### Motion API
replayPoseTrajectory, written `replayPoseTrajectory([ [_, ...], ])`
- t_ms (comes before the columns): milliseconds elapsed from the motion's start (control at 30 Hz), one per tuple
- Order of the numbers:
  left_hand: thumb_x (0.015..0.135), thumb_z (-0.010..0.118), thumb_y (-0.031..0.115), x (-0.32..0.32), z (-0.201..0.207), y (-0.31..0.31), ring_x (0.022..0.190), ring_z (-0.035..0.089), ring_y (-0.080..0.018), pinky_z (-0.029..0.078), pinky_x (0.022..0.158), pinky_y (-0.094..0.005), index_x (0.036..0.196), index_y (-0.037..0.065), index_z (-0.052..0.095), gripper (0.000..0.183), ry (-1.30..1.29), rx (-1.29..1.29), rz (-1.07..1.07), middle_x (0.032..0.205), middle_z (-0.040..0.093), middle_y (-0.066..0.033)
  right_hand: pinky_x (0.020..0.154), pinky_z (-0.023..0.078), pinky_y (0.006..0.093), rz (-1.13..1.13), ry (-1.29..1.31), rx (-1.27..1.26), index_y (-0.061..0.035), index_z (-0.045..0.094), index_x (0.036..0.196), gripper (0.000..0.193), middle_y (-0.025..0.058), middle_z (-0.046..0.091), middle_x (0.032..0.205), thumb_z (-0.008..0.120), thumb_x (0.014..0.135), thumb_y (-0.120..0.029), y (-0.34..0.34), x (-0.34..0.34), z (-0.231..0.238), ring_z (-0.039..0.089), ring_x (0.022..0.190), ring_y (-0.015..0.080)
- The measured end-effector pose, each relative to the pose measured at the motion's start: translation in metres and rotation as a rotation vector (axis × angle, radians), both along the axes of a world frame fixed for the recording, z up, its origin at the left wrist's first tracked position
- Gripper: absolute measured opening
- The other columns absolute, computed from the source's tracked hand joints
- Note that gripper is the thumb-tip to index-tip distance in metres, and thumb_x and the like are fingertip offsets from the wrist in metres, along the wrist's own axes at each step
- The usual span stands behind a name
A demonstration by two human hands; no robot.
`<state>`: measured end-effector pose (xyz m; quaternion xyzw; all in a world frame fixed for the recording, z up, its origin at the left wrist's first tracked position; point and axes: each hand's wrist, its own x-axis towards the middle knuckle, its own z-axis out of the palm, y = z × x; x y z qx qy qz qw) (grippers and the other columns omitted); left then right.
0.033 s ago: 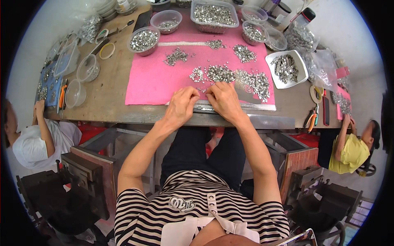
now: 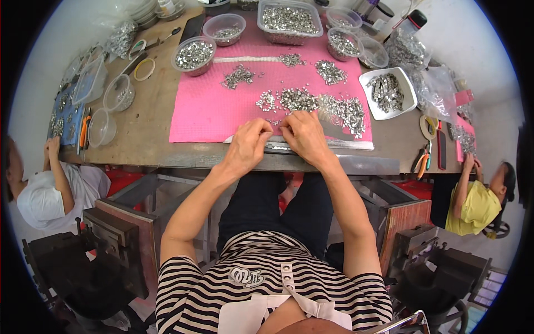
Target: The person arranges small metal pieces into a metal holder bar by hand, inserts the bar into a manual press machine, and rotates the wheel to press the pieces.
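Observation:
My left hand (image 2: 250,142) and my right hand (image 2: 303,132) are close together over the front edge of a pink mat (image 2: 206,111). Both have their fingers curled and the tips pinched. Whatever they hold, if anything, is hidden or too small to name. Below them a narrow metal strip (image 2: 278,147) runs along the mat's edge. Just beyond my fingers are small heaps of shiny silver metal pieces (image 2: 298,100), with a wider spread of the pieces (image 2: 350,116) to the right. Another small heap (image 2: 239,76) lies farther off to the left.
Clear tubs of metal pieces (image 2: 194,54) and a larger tub (image 2: 289,22) stand along the back. A white dish (image 2: 411,99) is at the right. Pliers (image 2: 424,160) and tape rolls (image 2: 144,69) lie on the table (image 2: 150,119). One person (image 2: 61,186) sits left, another (image 2: 473,206) right.

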<state>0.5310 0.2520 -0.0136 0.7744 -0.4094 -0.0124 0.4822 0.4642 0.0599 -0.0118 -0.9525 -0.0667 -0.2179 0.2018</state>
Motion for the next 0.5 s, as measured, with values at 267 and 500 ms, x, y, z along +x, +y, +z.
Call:
replayPoseTrajectory([
  [267,0.090,0.065,0.002,-0.030,0.000,-0.030,0.084,0.058,-0.0309,0.044,0.078,-0.0405,0.096,0.001,0.061,0.007,-0.050,-0.113,-0.112,0.090,0.061,-0.0121,0.076,0.042,0.0403,-0.040,0.005,0.076,-0.0061,0.070,0.087,0.006,0.0071,0.065,0.081,0.074,0.084,-0.010,-0.019,-0.009,0.007,0.062,0.077,0.0268],
  [500,0.087,0.067,0.002,-0.036,-0.006,-0.036,0.085,0.058,-0.0308,0.043,0.080,-0.0415,0.095,0.002,0.061,0.010,-0.224,-0.079,-0.096,0.092,0.061,-0.0107,0.077,0.042,0.0404,-0.068,-0.041,0.146,-0.0056,0.072,0.090,0.007,0.0088,0.066,0.083,0.072,0.086,-0.011,-0.023,-0.016,0.002,0.063,0.081,0.0287],
])
